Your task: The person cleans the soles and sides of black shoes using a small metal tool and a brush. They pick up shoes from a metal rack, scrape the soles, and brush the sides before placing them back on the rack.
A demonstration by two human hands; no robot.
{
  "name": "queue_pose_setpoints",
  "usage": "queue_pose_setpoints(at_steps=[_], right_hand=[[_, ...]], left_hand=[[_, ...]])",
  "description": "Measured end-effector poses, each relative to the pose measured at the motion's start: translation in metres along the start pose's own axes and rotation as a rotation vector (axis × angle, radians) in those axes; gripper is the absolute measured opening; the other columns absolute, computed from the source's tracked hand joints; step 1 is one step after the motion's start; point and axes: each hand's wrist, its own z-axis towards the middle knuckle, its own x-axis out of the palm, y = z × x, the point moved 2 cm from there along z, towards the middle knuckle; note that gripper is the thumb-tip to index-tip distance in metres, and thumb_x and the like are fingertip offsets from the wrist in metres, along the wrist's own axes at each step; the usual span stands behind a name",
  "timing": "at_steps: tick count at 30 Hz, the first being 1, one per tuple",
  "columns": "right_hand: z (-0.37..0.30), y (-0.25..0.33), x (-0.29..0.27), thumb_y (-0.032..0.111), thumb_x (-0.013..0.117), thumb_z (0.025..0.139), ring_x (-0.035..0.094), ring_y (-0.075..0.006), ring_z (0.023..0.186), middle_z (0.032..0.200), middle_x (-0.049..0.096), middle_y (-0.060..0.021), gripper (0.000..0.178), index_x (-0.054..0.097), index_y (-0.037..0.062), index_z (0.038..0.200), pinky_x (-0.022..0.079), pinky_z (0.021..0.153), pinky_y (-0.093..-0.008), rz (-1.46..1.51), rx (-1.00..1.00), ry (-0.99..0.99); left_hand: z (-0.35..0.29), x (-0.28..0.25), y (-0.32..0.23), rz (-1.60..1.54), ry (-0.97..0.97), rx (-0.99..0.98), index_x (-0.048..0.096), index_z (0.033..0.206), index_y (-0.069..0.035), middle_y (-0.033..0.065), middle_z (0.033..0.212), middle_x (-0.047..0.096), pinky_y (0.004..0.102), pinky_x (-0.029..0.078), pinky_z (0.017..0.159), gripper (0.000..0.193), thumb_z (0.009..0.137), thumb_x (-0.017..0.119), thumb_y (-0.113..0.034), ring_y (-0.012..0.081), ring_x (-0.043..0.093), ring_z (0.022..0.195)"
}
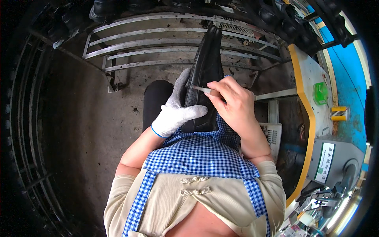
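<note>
A black leather shoe [210,63] lies lengthwise over my lap, its narrow end pointing away from me. My left hand [175,112], in a white knit glove with a blue cuff, grips the shoe's left side, the thumb across the upper and the fingers along the sole edge. Bare, my right hand [235,99] pinches a slim pale-handled tool [203,90] that looks like a small brush. Its brownish tip meets the shoe near the stitched sole edge on the left. My right fingertips hide the rest of the handle.
Ahead stands a low metal rack [158,42], with black shoes [272,15] on shelving beyond. To my right is a yellow-edged workbench [302,94] bearing a green container [320,93], a yellow roll [339,113] and a grey machine [335,158]. Metal rails [29,158] run along the left.
</note>
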Motion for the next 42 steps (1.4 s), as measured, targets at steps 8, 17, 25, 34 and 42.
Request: queue_pose_setpoints(at_steps=[8, 17, 25, 34, 42], right_hand=[[0.000, 0.003, 0.005, 0.011, 0.073, 0.075, 0.064, -0.0193, 0.065, 0.085, 0.056, -0.0014, 0.020, 0.062, 0.0099, 0.091, 0.052, 0.053, -0.0324, -0.095, 0.003, 0.048], [0.003, 0.003, 0.022, 0.004, 0.072, 0.068, 0.059, -0.0230, 0.056, 0.077, 0.055, -0.0042, 0.022, 0.055, 0.0084, 0.081, 0.048, 0.050, -0.0341, -0.081, 0.021, 0.037], [-0.011, -0.001, 0.036, 0.002, 0.074, 0.066, 0.059, -0.0200, 0.056, 0.074, 0.055, -0.0036, 0.025, 0.054, 0.0073, 0.080, 0.047, 0.048, -0.0319, 0.116, 0.103, -0.024], [-0.021, -0.011, 0.005, 0.026, 0.073, 0.083, 0.064, -0.0265, 0.076, 0.096, 0.058, -0.0084, 0.042, 0.060, 0.0149, 0.121, 0.053, 0.062, -0.0367, 0.093, 0.177, 0.061], [0.009, -0.103, -0.009, 0.024, 0.085, 0.073, 0.057, -0.0083, 0.084, 0.116, 0.058, -0.0030, 0.073, 0.051, 0.0079, 0.136, 0.047, 0.068, -0.0180, 0.706, 0.375, -0.073]], left_hand=[[0.004, -0.013, 0.025, 0.404, -0.062, 0.206, 0.021, 0.150, 0.000, 0.0177, 0.141, 0.040, 0.0368, 0.038, 0.109, 0.107, 0.066, 0.084, -0.021, 0.0263, 0.044, 0.131], [0.009, -0.018, 0.040, 0.575, -0.178, 0.326, 0.029, 0.147, 0.001, 0.0213, 0.135, 0.044, 0.0399, 0.041, 0.106, 0.101, 0.067, 0.084, -0.024, 0.0323, 0.046, 0.127], [0.010, -0.022, 0.042, 0.474, -0.130, 0.377, 0.025, 0.148, 0.001, 0.0189, 0.138, 0.042, 0.0384, 0.042, 0.106, 0.103, 0.068, 0.085, -0.021, 0.0293, 0.047, 0.128], [-0.003, -0.003, 0.004, -0.138, -0.015, -0.056, 0.022, 0.152, -0.007, 0.0132, 0.139, 0.049, 0.0375, 0.041, 0.107, 0.106, 0.065, 0.083, -0.008, 0.0246, 0.049, 0.128], [0.009, -0.030, -0.010, -0.080, 0.370, -0.273, 0.027, 0.150, 0.000, 0.0172, 0.144, 0.044, 0.0374, 0.030, 0.113, 0.110, 0.060, 0.087, -0.026, 0.0278, 0.043, 0.132]])
